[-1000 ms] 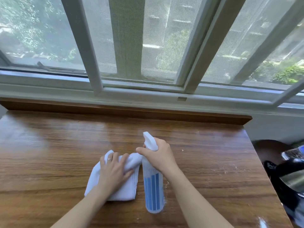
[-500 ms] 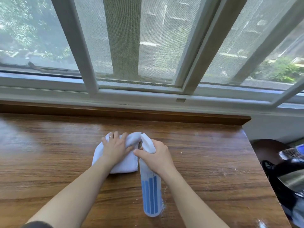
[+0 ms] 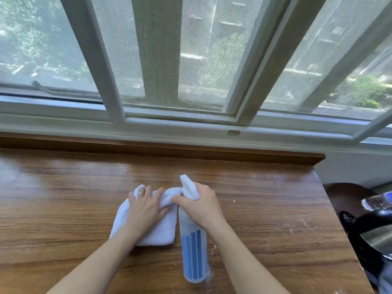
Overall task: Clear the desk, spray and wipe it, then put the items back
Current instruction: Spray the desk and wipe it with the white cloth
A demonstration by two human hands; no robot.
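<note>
The wooden desk [image 3: 63, 209] carries a folded white cloth [image 3: 157, 232] near its middle. My left hand [image 3: 146, 209] lies on the cloth's far half and presses it onto the wood with spread fingers. Right beside the cloth stands a clear spray bottle [image 3: 194, 251] with blue stripes and a white trigger head. My right hand [image 3: 201, 206] grips the bottle round its neck, index finger by the trigger, nozzle pointing toward the window. The bottle's base rests on the desk.
A raised wooden ledge [image 3: 191, 151] and the window frame run along the desk's far edge. Pale specks and smears [image 3: 297, 225] mark the desk's right part. Off the right edge sit a black and metal object [image 3: 373, 236], a plastic bottle [image 3: 377, 202] and a dark round seat [image 3: 343, 194].
My left hand pushed the cloth away toward the window, then drew it partly back toward me. My right hand and the spray bottle stayed almost in place.
</note>
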